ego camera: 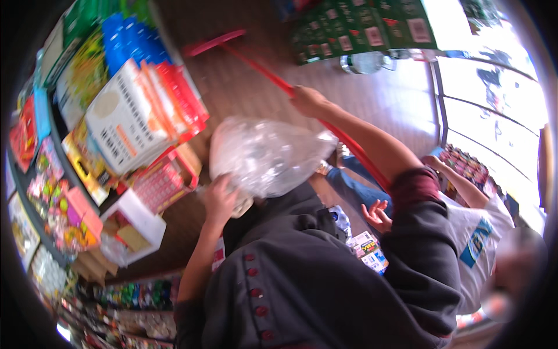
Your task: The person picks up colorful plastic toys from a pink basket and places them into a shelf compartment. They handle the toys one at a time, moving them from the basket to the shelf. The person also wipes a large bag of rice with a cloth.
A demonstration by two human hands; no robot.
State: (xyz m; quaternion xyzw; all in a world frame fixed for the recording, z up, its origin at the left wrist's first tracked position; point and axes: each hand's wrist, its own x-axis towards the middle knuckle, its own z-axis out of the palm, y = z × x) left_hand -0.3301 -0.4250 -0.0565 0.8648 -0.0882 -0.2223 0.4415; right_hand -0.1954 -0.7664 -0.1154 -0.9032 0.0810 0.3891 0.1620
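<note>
My right hand is closed around the red handle of a long floor tool. Its pink-red head rests over the wood-look floor, and whether it is a broom or a squeegee cannot be told. A blurred, clear plastic bag, puffed out, hangs in front of my body. My left hand grips its left lower edge, with the fingers partly hidden by blur. What the bag holds cannot be made out.
Shelves of packaged goods stand at the left, with an open white box low down. Green printed cartons and a large clear bottle lie at the top right. Close on my right is another person in a white shirt.
</note>
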